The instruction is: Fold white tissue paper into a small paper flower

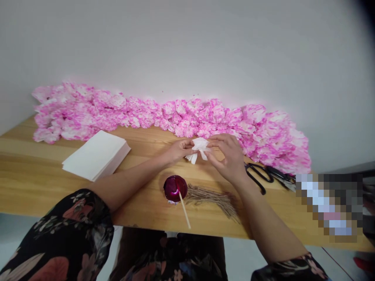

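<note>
A small white paper flower (200, 144), pleated and partly fanned out, is held above the table between both hands. My left hand (180, 151) pinches it from the left side, fingers closed on the paper. From the right, my right hand (227, 156) grips the paper's edge between thumb and fingertips. Below them stands a round dish of dark magenta liquid (172, 189), with a pale wooden stick (185, 210) leaning out over its rim. Beside the dish lies a bundle of thin brown twine pieces (212, 197).
A stack of white paper (95, 154) sits at the left. Many pink-and-white paper flowers (140, 111) line the wall. Black-handled scissors (260, 173) lie at the right, near a blurred-out patch. The wooden table (140, 214) ends close to my body.
</note>
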